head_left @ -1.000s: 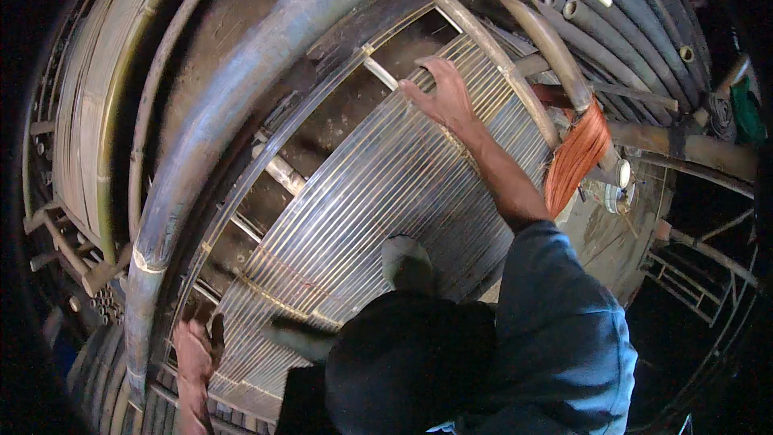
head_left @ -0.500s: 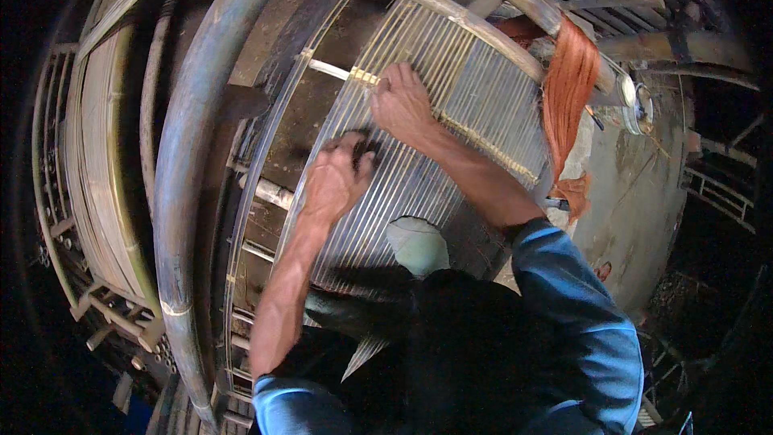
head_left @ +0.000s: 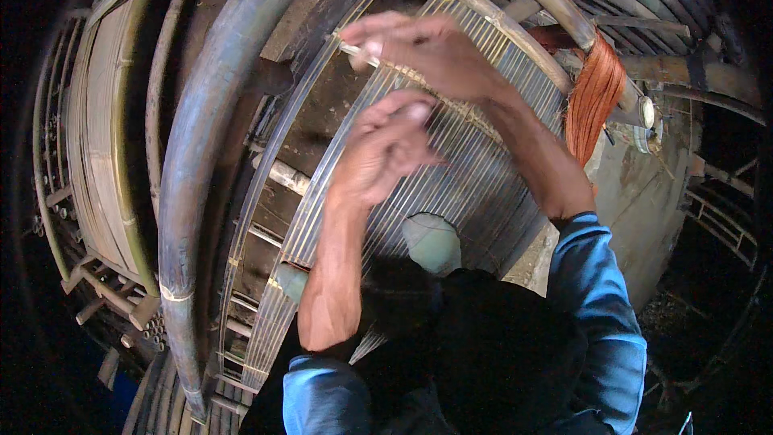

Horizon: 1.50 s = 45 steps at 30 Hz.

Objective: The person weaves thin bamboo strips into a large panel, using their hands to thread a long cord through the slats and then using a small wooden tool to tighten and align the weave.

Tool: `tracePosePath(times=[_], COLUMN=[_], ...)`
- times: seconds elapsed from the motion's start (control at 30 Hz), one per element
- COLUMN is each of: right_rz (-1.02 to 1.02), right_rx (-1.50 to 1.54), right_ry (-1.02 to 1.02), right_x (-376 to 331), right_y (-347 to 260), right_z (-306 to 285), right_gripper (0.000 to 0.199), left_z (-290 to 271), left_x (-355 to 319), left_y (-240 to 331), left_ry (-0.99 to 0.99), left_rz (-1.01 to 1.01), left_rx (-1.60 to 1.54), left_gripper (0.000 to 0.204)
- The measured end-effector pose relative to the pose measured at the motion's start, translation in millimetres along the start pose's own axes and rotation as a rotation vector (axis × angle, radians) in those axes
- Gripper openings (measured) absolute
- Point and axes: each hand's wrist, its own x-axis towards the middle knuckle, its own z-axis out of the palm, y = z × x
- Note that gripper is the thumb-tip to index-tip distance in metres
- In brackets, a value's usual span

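Note:
A panel of many thin bamboo slats (head_left: 475, 185) lies side by side on a curved frame in front of me. My right hand (head_left: 427, 48) reaches to its far end and pinches a pale thin slat (head_left: 358, 50) at the tip. My left hand (head_left: 386, 145) hovers over the middle of the slats with fingers curled; it is blurred and I see nothing in it. Both sleeves are blue.
A thick bamboo pole (head_left: 209, 137) curves along the left of the frame. A bundle of orange cord (head_left: 592, 101) hangs at the right over a grey surface. More bamboo poles (head_left: 636, 0) lie across the top right. Stacked slats (head_left: 105, 137) stand at the far left.
My view has moved closer to the slats. My right hand stays at the far end, and my left hand has risen slightly beside it.

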Motion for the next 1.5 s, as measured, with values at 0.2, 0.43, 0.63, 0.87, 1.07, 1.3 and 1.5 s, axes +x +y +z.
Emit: tracePosePath(times=[0.2, 0.43, 0.63, 0.87, 1.07, 1.3, 1.5], right_rz=[-0.074, 0.096, 0.231, 0.113, -0.047, 0.072, 0.192], right_rx=[-0.46, -0.872, -1.034, -1.094, -0.757, -0.78, -1.046], right_ry=[-0.021, -0.355, -0.562, -0.366, 0.024, -0.009, -0.291], right_x=[47.9, 69.5, 82.6, 73.7, 27.0, 23.0, 47.3], right_y=[13.7, 87.2, 134.5, 158.8, 130.4, 102.8, 99.1], right_z=[-56.6, -38.9, -7.0, -16.3, -83.9, -54.5, -32.1], right_gripper=[0.032, 0.031, 0.041, 0.02, 0.021, 0.019, 0.031], left_z=[-97.5, -144.6, -162.3, -153.2, -162.0, -157.8, -160.8], left_x=[-48.1, 18.7, 134.2, 144.3, 111.0, 127.5, 141.4], left_y=[44.1, -7.6, -20.0, -11.2, 2.6, -14.0, -15.4], left_ry=[0.644, 0.8, 0.742, 0.654, 0.509, 0.654, 0.592], left_rz=[0.092, 0.325, 0.296, 0.111, 0.119, 0.229, 0.182], left_rx=[0.035, 1.478, 1.292, 0.8, 0.902, 0.865, 0.667], left_gripper=[0.02, 0.017, 0.02, 0.013, 0.014, 0.013, 0.016])
